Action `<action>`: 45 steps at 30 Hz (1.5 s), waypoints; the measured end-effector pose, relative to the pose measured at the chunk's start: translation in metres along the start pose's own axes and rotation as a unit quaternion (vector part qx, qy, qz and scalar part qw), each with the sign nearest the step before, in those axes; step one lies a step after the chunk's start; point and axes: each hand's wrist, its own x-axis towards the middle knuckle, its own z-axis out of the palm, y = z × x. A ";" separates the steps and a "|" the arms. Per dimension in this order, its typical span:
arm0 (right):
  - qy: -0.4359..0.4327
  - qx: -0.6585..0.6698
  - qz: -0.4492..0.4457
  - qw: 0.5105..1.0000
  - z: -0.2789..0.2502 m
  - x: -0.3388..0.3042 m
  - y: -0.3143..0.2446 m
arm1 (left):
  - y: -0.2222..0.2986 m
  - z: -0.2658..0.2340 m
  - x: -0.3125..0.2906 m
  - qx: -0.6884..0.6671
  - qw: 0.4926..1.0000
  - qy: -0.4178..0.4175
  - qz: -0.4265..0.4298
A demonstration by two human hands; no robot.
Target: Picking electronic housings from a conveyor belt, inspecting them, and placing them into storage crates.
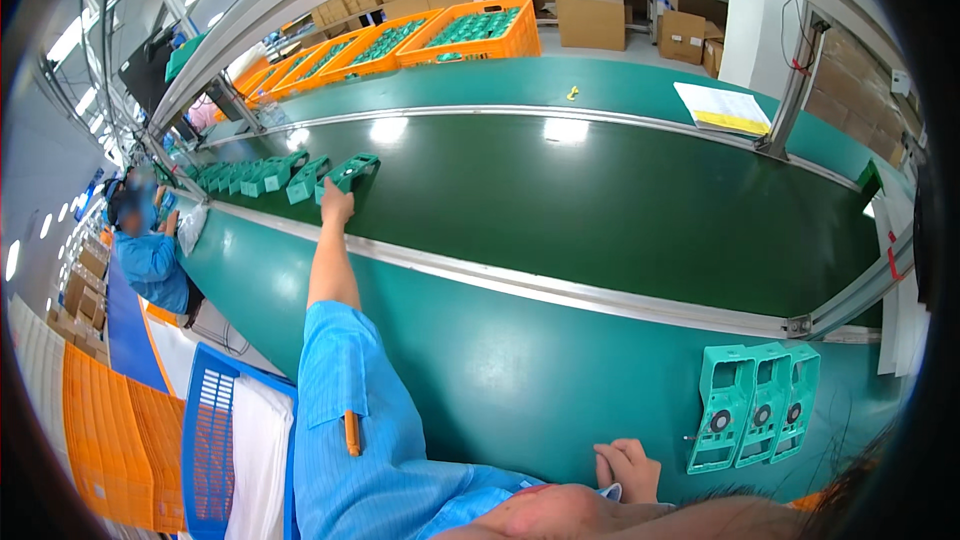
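My left hand [338, 204] reaches far out over the dark green conveyor belt [560, 200]. Its fingers are closed on the near end of a green plastic housing [352, 170], the rightmost in a row on the belt. Just left of it, another green housing [308, 180] stands tilted, with several more behind. Low in the view, my right hand [628, 468] rests on the green worktable [500, 370], fingers loosely curled with nothing visible in them. To its right lie three green housings [765, 405] side by side, each with a dark round part.
Orange crates [470, 28] of green parts line the far side. Papers [722, 108] and a small yellow piece [573, 93] lie on the far ledge. A metal rail [520, 280] edges the belt. At left are a blue basket [212, 410] and a co-worker [150, 255].
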 end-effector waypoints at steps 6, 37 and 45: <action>0.031 0.011 -0.062 0.998 0.008 -0.002 0.006 | -0.071 -0.038 0.062 0.032 0.998 0.047 -0.032; 0.019 0.278 0.149 0.949 -0.038 -0.017 -0.008 | 0.186 -0.054 -0.416 -0.143 0.675 -0.467 0.553; 0.121 0.068 0.121 0.983 -0.051 -0.030 0.007 | 0.202 -0.024 -0.442 -0.152 0.668 -0.497 0.533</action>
